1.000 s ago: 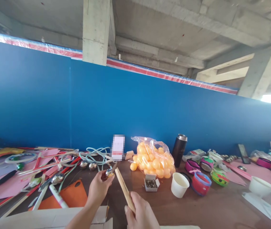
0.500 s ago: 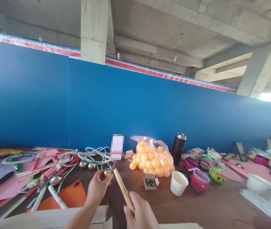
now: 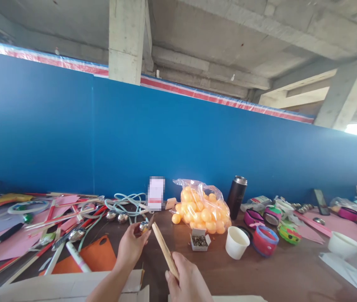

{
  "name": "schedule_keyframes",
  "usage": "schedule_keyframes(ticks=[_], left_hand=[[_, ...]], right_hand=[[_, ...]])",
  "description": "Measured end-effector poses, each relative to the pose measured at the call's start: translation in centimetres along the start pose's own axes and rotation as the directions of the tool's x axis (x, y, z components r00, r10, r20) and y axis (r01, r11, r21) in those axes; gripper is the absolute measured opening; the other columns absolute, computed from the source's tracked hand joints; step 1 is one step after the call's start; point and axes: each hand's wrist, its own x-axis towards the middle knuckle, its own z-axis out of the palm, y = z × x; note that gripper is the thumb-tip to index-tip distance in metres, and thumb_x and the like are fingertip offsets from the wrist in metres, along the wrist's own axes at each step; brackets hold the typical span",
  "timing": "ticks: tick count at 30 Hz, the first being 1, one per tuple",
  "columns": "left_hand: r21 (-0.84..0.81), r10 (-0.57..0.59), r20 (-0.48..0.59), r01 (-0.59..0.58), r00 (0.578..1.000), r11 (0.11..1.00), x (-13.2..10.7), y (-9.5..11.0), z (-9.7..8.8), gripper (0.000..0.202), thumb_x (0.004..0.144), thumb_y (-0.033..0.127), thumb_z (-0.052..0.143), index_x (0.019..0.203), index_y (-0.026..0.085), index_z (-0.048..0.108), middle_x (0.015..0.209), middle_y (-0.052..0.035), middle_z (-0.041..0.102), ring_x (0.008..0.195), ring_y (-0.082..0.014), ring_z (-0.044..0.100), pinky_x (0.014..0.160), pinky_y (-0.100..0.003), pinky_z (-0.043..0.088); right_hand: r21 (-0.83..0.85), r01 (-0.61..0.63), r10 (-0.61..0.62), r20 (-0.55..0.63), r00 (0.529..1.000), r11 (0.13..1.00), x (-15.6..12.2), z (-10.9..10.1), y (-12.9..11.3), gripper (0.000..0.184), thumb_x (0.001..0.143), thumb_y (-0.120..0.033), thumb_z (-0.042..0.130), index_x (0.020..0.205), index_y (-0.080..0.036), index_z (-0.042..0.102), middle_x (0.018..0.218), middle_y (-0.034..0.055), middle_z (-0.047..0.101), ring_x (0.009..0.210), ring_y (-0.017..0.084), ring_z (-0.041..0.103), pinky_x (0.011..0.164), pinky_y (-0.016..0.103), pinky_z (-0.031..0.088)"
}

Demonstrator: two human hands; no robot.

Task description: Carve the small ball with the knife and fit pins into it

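Observation:
My left hand (image 3: 131, 244) pinches a shiny silver ball (image 3: 144, 226) between thumb and fingers, above the brown table (image 3: 216, 268). A thin dark pointed piece (image 3: 151, 219) shows beside the ball; I cannot tell what it belongs to. My right hand (image 3: 190, 277) is closed around a pale wooden stick (image 3: 165, 248), which slants up and left toward the ball. The stick's upper end is close to the left fingertips, and its lower end is hidden in the palm. More silver balls (image 3: 122, 217) lie behind my left hand, near a coiled pale-green tube (image 3: 124, 202).
A small box of metal bits (image 3: 199, 242), a white paper cup (image 3: 237, 243) and a bag of orange balls (image 3: 204, 209) stand ahead to the right. Behind them is a black bottle (image 3: 237, 197). Orange sheet (image 3: 98, 256), markers and sticks clutter the left; cardboard (image 3: 71, 287) lies in front.
The whole view has shifted slightly, so things sit a little further right. Both hands keep their grips, with the ball and stick in nearly the same position relative to each other.

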Motion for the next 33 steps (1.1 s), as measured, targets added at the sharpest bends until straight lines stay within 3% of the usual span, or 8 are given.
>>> schedule_keyframes(ticks=[7,11,19,23,33], left_hand=[[0.03,0.001,-0.011,-0.001,1.0,1.0,-0.05,0.0,0.02,0.04,0.067,0.036,0.061,0.101,0.017,0.052,0.092,-0.0069,0.066,0.076,-0.0171,0.065,0.054,-0.022,0.053],[0.013,0.002,0.006,-0.002,1.0,1.0,0.04,-0.29,0.16,0.046,0.067,0.034,0.061,0.109,0.017,0.051,0.086,-0.0046,0.066,0.072,-0.0154,0.065,0.054,-0.021,0.053],[0.032,0.069,0.045,-0.071,0.997,0.997,0.21,-0.72,0.27,0.041,0.066,0.038,0.061,0.101,0.018,0.056,0.088,-0.005,0.067,0.078,-0.0169,0.065,0.054,-0.021,0.052],[0.031,0.024,0.033,-0.025,0.999,0.999,0.24,-0.77,0.42,0.042,0.066,0.037,0.061,0.102,0.016,0.055,0.084,-0.0047,0.067,0.075,-0.016,0.065,0.055,-0.021,0.052],[0.034,0.037,0.06,-0.039,0.998,0.999,0.26,-0.73,0.34,0.042,0.066,0.037,0.059,0.102,0.016,0.054,0.084,-0.005,0.063,0.075,-0.0171,0.063,0.056,-0.023,0.053]], right_hand=[[0.018,0.006,-0.005,-0.019,1.0,1.0,0.15,-0.15,-0.21,0.026,0.072,-0.008,0.044,0.095,-0.018,0.051,0.077,0.0051,0.063,0.065,0.017,0.059,0.058,0.021,0.04],[-0.018,-0.009,0.009,0.03,0.999,1.0,0.18,-0.19,-0.03,0.023,0.071,-0.008,0.045,0.091,-0.018,0.051,0.077,0.0049,0.062,0.065,0.017,0.058,0.058,0.021,0.039],[0.019,-0.005,0.005,0.002,1.0,1.0,0.23,-0.46,-0.18,0.022,0.072,-0.009,0.044,0.091,-0.019,0.051,0.075,0.004,0.061,0.064,0.017,0.058,0.057,0.021,0.038],[0.011,-0.013,0.012,0.036,0.999,1.0,0.16,-0.29,-0.16,0.019,0.07,-0.009,0.045,0.085,-0.019,0.051,0.073,0.0036,0.061,0.062,0.017,0.057,0.055,0.02,0.037],[0.0,-0.009,0.009,0.034,0.999,1.0,0.24,0.05,0.17,0.022,0.069,-0.008,0.046,0.087,-0.019,0.051,0.072,0.0028,0.06,0.063,0.016,0.057,0.055,0.02,0.036]])
